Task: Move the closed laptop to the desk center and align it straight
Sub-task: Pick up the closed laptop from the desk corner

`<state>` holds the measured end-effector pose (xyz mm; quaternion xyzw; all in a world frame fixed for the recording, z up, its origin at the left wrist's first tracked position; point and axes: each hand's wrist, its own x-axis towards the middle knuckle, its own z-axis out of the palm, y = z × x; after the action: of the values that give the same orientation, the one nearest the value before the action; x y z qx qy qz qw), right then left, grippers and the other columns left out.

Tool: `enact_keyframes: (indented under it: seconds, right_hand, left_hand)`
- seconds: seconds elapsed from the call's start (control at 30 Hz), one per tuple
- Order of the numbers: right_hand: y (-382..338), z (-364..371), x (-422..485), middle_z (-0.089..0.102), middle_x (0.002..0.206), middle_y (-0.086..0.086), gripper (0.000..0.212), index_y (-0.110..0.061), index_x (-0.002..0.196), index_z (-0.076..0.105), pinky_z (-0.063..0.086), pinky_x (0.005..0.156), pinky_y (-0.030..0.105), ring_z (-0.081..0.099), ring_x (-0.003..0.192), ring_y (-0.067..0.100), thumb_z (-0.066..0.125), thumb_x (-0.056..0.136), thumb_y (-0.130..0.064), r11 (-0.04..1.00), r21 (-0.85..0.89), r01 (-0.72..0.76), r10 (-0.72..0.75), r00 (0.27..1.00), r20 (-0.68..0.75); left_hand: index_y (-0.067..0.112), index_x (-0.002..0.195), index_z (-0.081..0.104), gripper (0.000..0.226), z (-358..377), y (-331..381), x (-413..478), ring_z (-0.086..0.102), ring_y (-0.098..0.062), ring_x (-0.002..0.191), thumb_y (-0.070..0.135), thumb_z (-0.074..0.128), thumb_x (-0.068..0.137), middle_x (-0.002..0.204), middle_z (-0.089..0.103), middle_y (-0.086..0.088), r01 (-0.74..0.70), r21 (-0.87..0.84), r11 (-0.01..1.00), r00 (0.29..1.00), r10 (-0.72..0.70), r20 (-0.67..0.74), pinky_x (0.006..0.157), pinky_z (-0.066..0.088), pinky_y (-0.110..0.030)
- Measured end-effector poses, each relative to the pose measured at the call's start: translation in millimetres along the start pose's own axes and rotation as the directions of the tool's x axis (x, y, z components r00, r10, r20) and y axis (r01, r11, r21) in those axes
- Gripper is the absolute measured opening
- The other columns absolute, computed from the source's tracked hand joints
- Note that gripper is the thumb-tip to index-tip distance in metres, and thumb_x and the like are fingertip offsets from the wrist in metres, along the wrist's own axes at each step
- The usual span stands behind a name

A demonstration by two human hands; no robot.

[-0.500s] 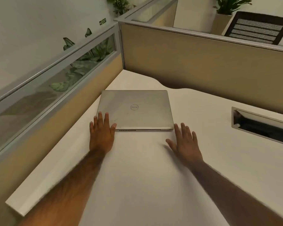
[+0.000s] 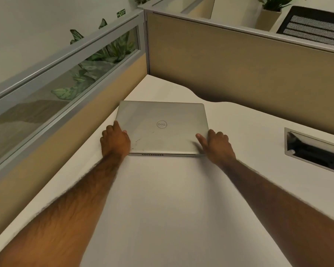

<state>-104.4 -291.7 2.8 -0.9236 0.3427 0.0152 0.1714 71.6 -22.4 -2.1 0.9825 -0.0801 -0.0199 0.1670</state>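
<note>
A closed silver laptop lies flat on the white desk, toward the far left corner near the partitions. Its near edge with the vents faces me. My left hand grips the laptop's near left corner, thumb on the lid and fingers curled around the left side. My right hand holds the near right corner, thumb resting on the lid and fingers bent along the right edge.
A beige partition with a glass strip runs along the desk's left side and another beige panel stands behind. A recessed cable tray opens in the desk at the right. A black mesh chair back shows beyond the panel.
Both hands moved forward from lying flat on the desk before the laptop to clasping its two near corners. The laptop's position looks unchanged.
</note>
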Motion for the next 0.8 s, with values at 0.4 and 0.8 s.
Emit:
enact_keyframes:
  seconds: [0.4, 0.8]
  right_hand:
    - [-26, -13, 50, 0.053, 0.120, 0.004, 0.087, -0.005, 0.138, 0.053, 0.039, 0.087, 0.038, 0.048, 0.102, 0.027, 0.052, 0.087, -0.075, 0.538, 0.738, -0.408, 0.400, 0.894, 0.202]
    - [-27, -5, 54, 0.054, 0.081, 0.001, 0.047, -0.017, 0.075, 0.046, 0.048, 0.064, 0.035, 0.054, 0.068, 0.018, 0.092, 0.068, -0.019, 0.429, 0.781, -0.454, 0.472, 0.850, 0.235]
  left_hand:
    - [0.003, 0.136, 0.048, 0.051, 5, 10, 44, 0.038, -0.040, 0.133, 0.038, 0.041, 0.100, 0.144, 0.040, -0.023, 0.303, -0.169, 0.938, 0.953, -0.298, 0.056, 0.107, 0.036, -0.052]
    - [0.009, 0.130, 0.060, 0.047, 5, 3, 50, 0.045, -0.044, 0.127, 0.039, 0.054, 0.094, 0.138, 0.051, -0.023, 0.356, -0.345, 0.868, 0.933, -0.352, 0.079, 0.103, 0.041, -0.053]
